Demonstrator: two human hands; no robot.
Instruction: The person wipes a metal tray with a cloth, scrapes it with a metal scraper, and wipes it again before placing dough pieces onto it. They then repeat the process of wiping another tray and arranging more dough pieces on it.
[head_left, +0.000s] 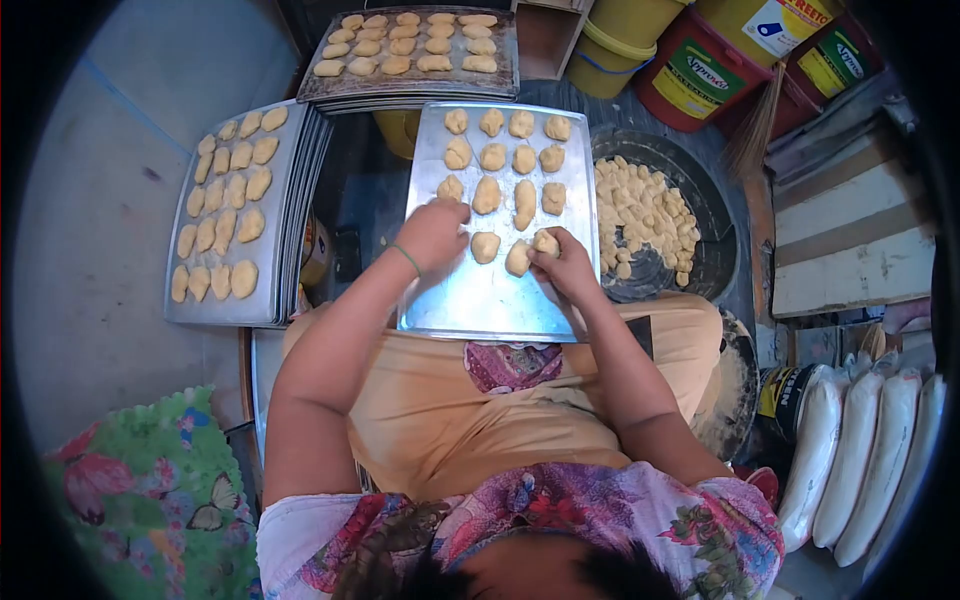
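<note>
A metal baking tray [470, 305] rests across my lap, with rows of pale dough pieces [492, 156] on it. My right hand [566, 267] pinches a small lump of dough [545, 241] at the right end of the nearest row, beside another dough piece [517, 257]. Over the tray's left side, my left hand [434, 236] has its fingers curled down. Just beyond its knuckles lies a dough piece [450, 187], partly covered. What the left fingers hold, if anything, is hidden. A green band [407, 260] circles the left wrist.
Right of the tray stands a wide dark basin [722, 235] of cut dough pieces. Stacked trays with shaped dough stand at the left [215, 305] and at the back [410, 84]. Buckets [700, 75] fill the back right; long white packs [850, 460] lean at the right.
</note>
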